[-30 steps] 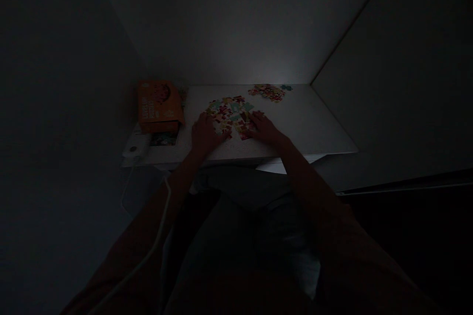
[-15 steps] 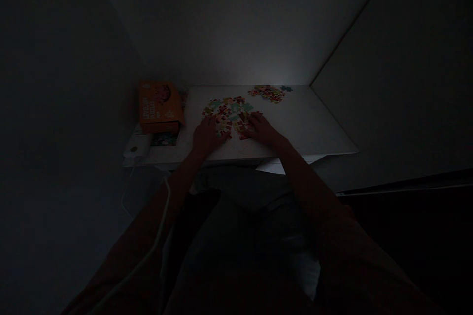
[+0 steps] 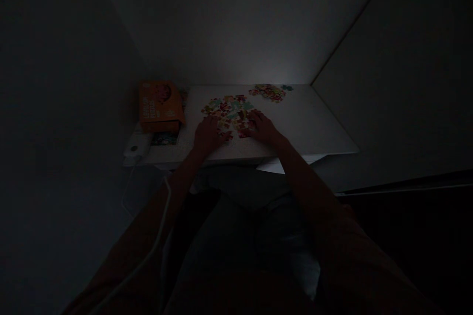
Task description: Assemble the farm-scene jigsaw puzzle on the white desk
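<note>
Colourful jigsaw puzzle pieces [image 3: 234, 107] lie spread on the white tabletop [image 3: 306, 128], in red, green, yellow and teal. My left hand [image 3: 207, 134] rests over the left edge of this spread, fingers stretched out and thumb apart, touching pieces near the front. On the right edge lies my right hand [image 3: 263, 127], also with its fingers extended and its thumb towards the middle. Between the two hands the near part of the spread shows a narrow gap. Pieces under the palms and fingertips are hidden, and the dim light blurs the detail.
An orange puzzle box [image 3: 159, 107] stands at the left, above a dark picture sheet [image 3: 165, 138]. A white device with a cable [image 3: 133, 147] sits at the left front corner. Another heap of pieces [image 3: 271, 92] lies at the back by the wall [image 3: 236, 34].
Both hands stay at the sides of the spread, with only slight shifts. Several pieces have moved a little, and the gap between the hands looks narrower towards the back.
</note>
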The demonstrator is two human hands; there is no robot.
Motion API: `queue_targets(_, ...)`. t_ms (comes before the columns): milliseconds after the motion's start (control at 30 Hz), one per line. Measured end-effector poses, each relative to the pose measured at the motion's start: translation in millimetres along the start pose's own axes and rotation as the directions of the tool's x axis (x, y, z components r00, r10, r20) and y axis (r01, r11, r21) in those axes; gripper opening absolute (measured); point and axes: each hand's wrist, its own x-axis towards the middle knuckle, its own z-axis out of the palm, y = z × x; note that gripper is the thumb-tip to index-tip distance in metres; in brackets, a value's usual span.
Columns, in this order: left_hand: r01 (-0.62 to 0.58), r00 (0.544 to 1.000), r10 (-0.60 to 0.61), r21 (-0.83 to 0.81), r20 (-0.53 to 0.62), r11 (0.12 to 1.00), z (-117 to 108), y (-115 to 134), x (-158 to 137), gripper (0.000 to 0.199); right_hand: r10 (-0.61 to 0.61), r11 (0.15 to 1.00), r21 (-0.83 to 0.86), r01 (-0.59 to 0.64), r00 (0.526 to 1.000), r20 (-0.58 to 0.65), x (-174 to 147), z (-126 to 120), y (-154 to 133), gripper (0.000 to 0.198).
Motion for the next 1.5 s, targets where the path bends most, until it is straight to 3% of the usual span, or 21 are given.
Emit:
queue_targets(67, -0.02, 1.0, 0.02, -0.003, -0.007, 1.0, 1, -2, 0, 0.07, 0.007, 1.0, -0.007, -0.007, 1.0, 0.001, -1, -1, 0, 0.108)
queue_targets(200, -0.06, 0.998, 0.06, -0.014, 0.006, 0.998, 4, -4, 1, 0.075, 0.131, 0.989, -0.054, -0.134, 0.989, -0.069, -2, -2, 1, 0.12)
queue_targets(333, -0.063, 0.997, 0.063, -0.014, 0.037, 0.998, 4, -4, 1, 0.078, 0.185, 0.977, -0.101, -0.186, 0.983, -0.018, 0, -1, 3, 0.118)
queue_targets(633, -0.182, 0.974, 0.189, -0.069, 0.123, 0.981, -3, -3, 0, 0.073, 0.111, 0.993, -0.048, -0.11, 0.993, 0.025, 3, 0, 9, 0.108)
queue_targets(733, -0.15, 0.982, 0.156, -0.065, 0.104, 0.987, 0, -4, 1, 0.074, 0.1, 0.995, -0.028, -0.099, 0.994, 0.044, 1, -5, 12, 0.111)
queue_targets(900, -0.107, 0.994, 0.109, -0.088, 0.024, 0.99, 4, -8, 4, 0.055, 0.071, 0.997, 0.02, -0.073, 0.994, 0.085, -4, -11, 16, 0.126)
queue_targets(1033, -0.121, 0.992, 0.125, -0.093, 0.032, 0.988, 0, -15, -2, 0.057, 0.029, 0.999, 0.04, -0.031, 0.998, 0.062, -7, -12, 19, 0.12)
queue_targets(1200, -0.039, 0.998, 0.04, -0.02, 0.056, 0.999, -3, -17, -26, 0.072, -0.018, 0.999, 0.042, 0.016, 0.999, 0.046, -8, -12, 22, 0.113)
queue_targets(1500, -0.097, 0.994, 0.1, -0.057, 0.053, 0.994, -11, 1, -42, 0.049, -0.028, 0.998, 0.058, 0.025, 0.999, 0.041, -11, -13, 24, 0.112)
